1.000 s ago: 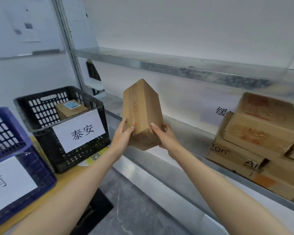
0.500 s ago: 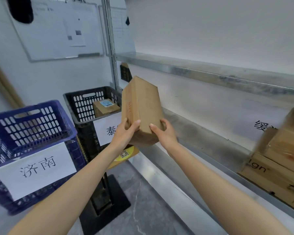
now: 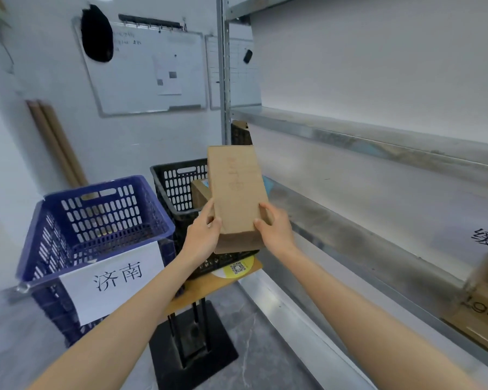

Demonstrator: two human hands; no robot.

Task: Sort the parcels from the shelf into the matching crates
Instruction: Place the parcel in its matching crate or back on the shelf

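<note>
Left hand (image 3: 202,235) and right hand (image 3: 275,229) grip plain brown cardboard parcel (image 3: 237,192), faint red print unreadable. Blue slotted plastic crate (image 3: 102,218) labelled "济南"; black slotted plastic crate (image 3: 178,181) behind.

Brown parcel (image 3: 237,192) upright before black crate (image 3: 172,190).

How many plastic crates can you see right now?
2. The blue crate sits front left; the black crate stands right of it, behind the held parcel. A dark object behind the shelf post may be another.
</note>
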